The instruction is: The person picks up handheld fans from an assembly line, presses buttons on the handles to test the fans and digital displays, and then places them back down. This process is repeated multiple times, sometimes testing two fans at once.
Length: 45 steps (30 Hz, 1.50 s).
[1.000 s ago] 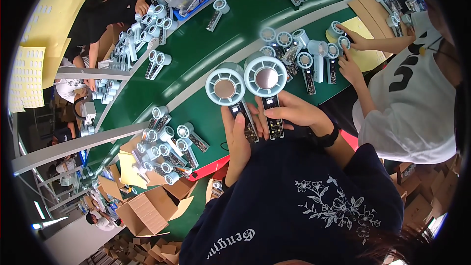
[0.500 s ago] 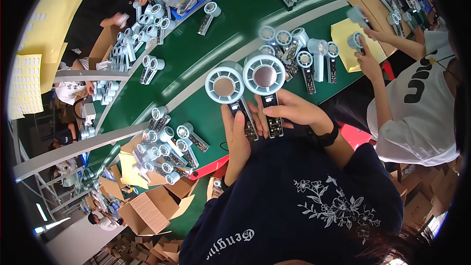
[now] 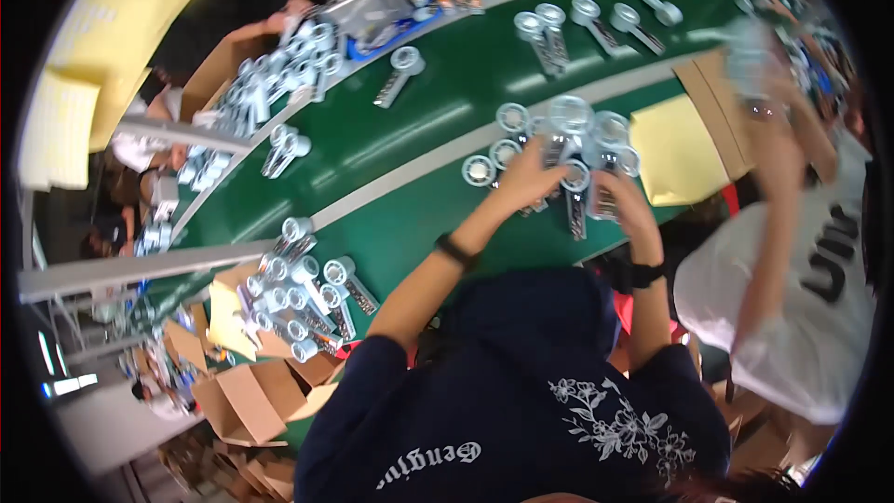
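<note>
I reach out over a green conveyor belt to a cluster of small white hand-held fans with round heads and dark handles. My left hand, with a black band on the wrist, lies on top of the fans at the cluster's left side; blur hides whether it grips one. My right hand, with a black watch on the wrist, is closed around the dark handle of a fan at the near right of the cluster. One loose fan head lies just left of my left hand.
A co-worker in a white shirt stands at my right, one arm raised and blurred. A yellow sheet on cardboard lies right of the cluster. More fans are heaped at lower left and on the far belt. Cardboard boxes stand below.
My hands held two fans upright close to my body; now both arms are stretched forward and to the right, into the cluster on the belt. The co-worker's arm has risen.
</note>
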Motion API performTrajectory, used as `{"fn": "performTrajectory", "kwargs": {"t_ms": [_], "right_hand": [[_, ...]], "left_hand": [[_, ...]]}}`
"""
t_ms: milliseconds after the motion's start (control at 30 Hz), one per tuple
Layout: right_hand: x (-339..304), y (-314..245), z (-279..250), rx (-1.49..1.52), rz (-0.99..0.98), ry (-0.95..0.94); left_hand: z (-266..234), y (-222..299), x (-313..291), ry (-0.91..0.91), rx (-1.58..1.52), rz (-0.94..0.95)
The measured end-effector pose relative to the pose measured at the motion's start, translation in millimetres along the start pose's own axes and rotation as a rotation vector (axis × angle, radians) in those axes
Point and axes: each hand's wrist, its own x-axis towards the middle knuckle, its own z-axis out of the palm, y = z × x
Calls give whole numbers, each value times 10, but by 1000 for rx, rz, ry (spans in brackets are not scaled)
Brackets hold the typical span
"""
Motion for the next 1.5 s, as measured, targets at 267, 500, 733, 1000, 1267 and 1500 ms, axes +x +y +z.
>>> {"fn": "performTrajectory", "kwargs": {"t_ms": [267,500,733,1000,1267,1500], "right_hand": [[254,547,-1267,-80,-12,257],[750,890,-1548,-383,-36,265],[699,240,-1295,-1175,-161,414],[864,-849,1341,-708,-291,-43],[857,-318,2710,-695,32,-442],[871,-59,3355,-806,97,-516]], "left_hand": [[660,-414,1931,97,604,488],[565,-272,2123,-133,776,412],[-1018,-586,817,385,169,703],[-3071,-2135,-476,995,635,-68],[-4167,-3090,-969,1361,666,-473],[-4199,-2824,-443,1295,477,-795]]}}
